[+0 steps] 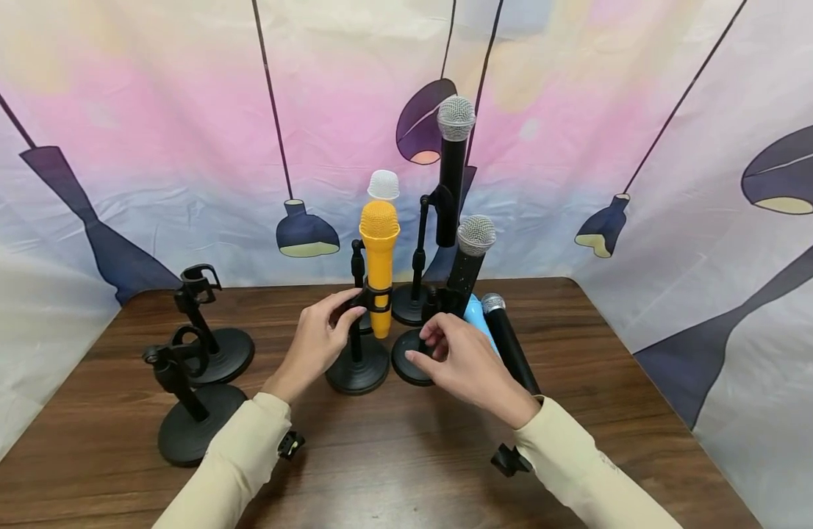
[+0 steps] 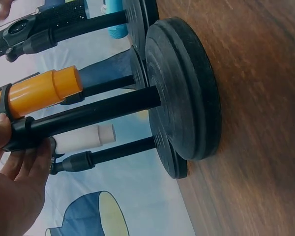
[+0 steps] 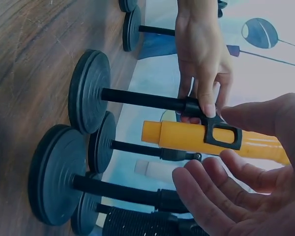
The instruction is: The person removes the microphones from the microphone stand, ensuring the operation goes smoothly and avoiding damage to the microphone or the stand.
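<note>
My left hand pinches the top of a black desk microphone stand between thumb and fingers, just under its clip. A yellow microphone sits upright in that clip, its tail end sticking out below. In the right wrist view the clip wraps the yellow handle. My right hand hovers just right of the yellow microphone, fingers loosely bent and holding nothing. Behind it, a speckled black microphone with a silver head leans in another stand.
A white microphone and a tall black microphone stand behind in stands. Right of them lie a black microphone and a blue microphone. At left are two stands with bare clips. A printed cloth hangs behind the table.
</note>
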A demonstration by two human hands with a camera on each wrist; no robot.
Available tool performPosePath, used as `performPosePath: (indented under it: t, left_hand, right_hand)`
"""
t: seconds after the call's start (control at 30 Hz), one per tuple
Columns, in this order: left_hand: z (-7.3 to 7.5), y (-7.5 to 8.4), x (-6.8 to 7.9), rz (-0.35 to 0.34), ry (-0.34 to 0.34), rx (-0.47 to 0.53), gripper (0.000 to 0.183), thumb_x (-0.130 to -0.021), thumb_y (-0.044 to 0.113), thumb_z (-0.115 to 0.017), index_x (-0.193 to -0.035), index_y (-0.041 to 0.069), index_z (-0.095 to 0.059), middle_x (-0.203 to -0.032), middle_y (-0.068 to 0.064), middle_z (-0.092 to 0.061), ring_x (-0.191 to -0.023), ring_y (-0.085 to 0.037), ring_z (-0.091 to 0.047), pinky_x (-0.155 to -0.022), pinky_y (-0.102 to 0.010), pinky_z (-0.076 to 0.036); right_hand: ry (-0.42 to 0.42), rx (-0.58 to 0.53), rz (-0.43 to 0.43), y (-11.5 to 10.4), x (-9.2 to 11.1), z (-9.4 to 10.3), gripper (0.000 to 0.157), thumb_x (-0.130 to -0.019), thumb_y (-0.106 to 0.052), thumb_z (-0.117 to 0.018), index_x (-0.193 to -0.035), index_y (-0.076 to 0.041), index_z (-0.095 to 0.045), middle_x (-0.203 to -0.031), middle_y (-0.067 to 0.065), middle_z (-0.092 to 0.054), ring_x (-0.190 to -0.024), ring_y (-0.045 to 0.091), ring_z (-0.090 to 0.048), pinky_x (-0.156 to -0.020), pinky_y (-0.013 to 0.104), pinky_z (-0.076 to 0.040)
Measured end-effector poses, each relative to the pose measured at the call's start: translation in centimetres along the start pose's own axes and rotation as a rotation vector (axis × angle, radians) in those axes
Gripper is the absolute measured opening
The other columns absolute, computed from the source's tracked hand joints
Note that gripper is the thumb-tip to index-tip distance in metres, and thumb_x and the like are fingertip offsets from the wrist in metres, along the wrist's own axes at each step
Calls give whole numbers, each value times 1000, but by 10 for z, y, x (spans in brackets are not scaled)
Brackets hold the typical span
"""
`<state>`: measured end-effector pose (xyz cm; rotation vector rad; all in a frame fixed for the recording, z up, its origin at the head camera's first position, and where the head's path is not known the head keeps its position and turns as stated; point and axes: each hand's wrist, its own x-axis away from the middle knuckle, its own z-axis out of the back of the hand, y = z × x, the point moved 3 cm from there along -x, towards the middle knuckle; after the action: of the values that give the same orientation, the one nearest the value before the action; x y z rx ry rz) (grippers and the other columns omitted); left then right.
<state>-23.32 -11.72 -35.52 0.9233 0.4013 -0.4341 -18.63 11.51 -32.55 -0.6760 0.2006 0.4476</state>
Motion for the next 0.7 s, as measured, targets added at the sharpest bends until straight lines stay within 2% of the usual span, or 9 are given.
performPosePath:
  t: [0.2, 0.33, 0.53, 0.7]
  left_hand:
    - [3, 2, 5, -15, -3, 0, 36, -102, 19, -64, -136, 5, -64, -113, -12, -72, -86, -22, -66, -70, -35, -52]
    - [5, 3, 9, -23, -11, 11, 34, -102, 18, -64, -133, 5, -65, -114, -14, -72, -95, -26, -69, -76, -42, -56]
    - [9, 6, 16, -28, -11, 12, 32, -101, 15, -65, -131, 5, -66, -107, -12, -73, -92, -23, -70, -75, -41, -57]
    - [10, 8, 22, -41, -18, -1, 32, -100, 14, -66, -130, 5, -66, -97, -8, -72, -78, -19, -65, -66, -34, -54]
  right_hand:
    - [15, -46, 48, -9, -14, -1, 28, -90, -23, -81, -108, -9, -64, -98, 0, -63, -82, 10, -62, -73, 28, -55]
    - [21, -109, 55, -14, -23, -2, 34, -91, -25, -79, -115, -6, -64, -107, 3, -64, -89, 16, -65, -78, 33, -57]
    - [28, -247, 61, -23, -35, -7, 46, -94, -26, -76, -130, -3, -60, -123, 10, -61, -107, 23, -66, -88, 38, -57]
    - [16, -312, 130, -31, -44, -11, 50, -96, -19, -73, -140, -3, -54, -130, 11, -59, -116, 21, -63, -91, 33, -55]
